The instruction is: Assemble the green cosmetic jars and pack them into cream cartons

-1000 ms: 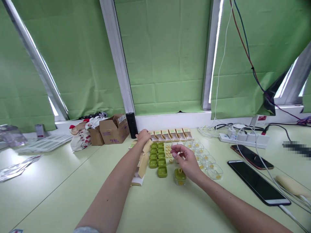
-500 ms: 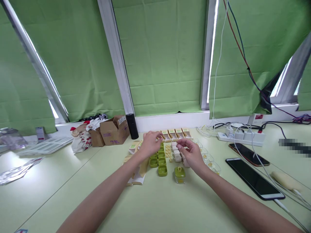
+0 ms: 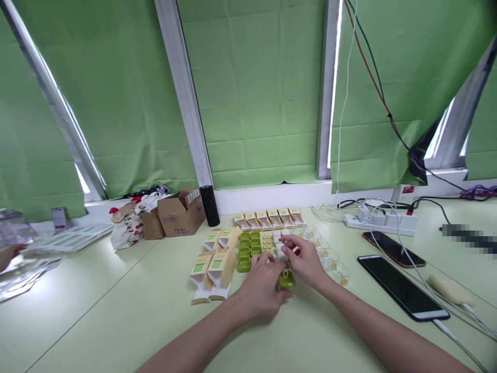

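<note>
My left hand (image 3: 266, 286) is low over the table, thumb and fingers closed around the left side of a small container with a green lid (image 3: 286, 281) and a yellow loop on top. Just behind it, my right hand (image 3: 307, 259) hovers by a row of white blocks (image 3: 277, 234), fingertips pinched; whatever they hold is hidden. Green square cups (image 3: 244, 264) stand in two columns beyond my left hand. Beside them lie small yellow pieces (image 3: 266, 242). Clear cups with yellow bits inside (image 3: 337, 272) line the right side, partly behind my right hand.
Open cream cartons (image 3: 221, 267) lie at the left, and a row of smaller ones (image 3: 267, 220) runs along the back. Phones (image 3: 402, 287), cables and a power strip (image 3: 382, 221) occupy the right. A cardboard box (image 3: 181, 213) stands back left. Another person's hand (image 3: 11, 255) shows far left.
My left hand has come back from the far cups and cartons toward me, down to the green-lidded container. My right hand stays near the white blocks. Another person's hand has appeared at far left.
</note>
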A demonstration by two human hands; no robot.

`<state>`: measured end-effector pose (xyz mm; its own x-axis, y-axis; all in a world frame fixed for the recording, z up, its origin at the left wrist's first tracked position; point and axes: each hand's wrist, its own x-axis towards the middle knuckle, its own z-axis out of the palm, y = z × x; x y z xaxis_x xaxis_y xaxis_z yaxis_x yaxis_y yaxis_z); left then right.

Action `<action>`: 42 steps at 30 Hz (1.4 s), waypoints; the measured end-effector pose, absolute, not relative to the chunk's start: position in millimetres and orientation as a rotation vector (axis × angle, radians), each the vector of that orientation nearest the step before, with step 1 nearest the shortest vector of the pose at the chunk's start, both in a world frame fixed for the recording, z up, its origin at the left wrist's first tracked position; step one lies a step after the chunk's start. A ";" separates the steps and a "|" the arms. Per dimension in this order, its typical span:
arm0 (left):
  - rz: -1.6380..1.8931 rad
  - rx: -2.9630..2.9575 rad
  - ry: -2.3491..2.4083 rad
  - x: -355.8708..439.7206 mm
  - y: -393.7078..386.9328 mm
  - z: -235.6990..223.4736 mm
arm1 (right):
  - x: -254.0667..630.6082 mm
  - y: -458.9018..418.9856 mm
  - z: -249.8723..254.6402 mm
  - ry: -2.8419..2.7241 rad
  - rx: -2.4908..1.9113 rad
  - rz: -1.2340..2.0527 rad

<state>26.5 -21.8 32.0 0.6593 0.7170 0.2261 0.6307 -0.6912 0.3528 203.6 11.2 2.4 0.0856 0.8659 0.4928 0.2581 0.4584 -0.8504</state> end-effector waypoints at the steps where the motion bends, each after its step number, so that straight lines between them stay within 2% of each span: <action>1: 0.506 2.618 1.087 25.5 -21.1 30.4 | 203.5 10.7 1.8 -1.469 -1.060 0.600; 6: 0.598 2.499 1.099 21.3 -17.3 22.1 | 205.0 11.7 -2.1 -1.492 -1.076 0.581; 15: 1.136 2.118 1.126 9.1 6.5 12.2 | 205.1 11.7 -4.3 -1.380 -0.986 0.629; 25: 1.356 1.951 1.056 6.9 13.5 15.8 | 190.8 3.3 -5.4 -1.300 -0.730 1.033; 31: 1.422 1.931 1.174 5.1 14.2 14.0 | 183.0 1.7 -8.6 -1.197 -0.605 1.293; 42: 1.458 1.863 0.996 3.4 18.5 6.8 | 185.2 4.2 -13.3 -0.936 -0.423 1.639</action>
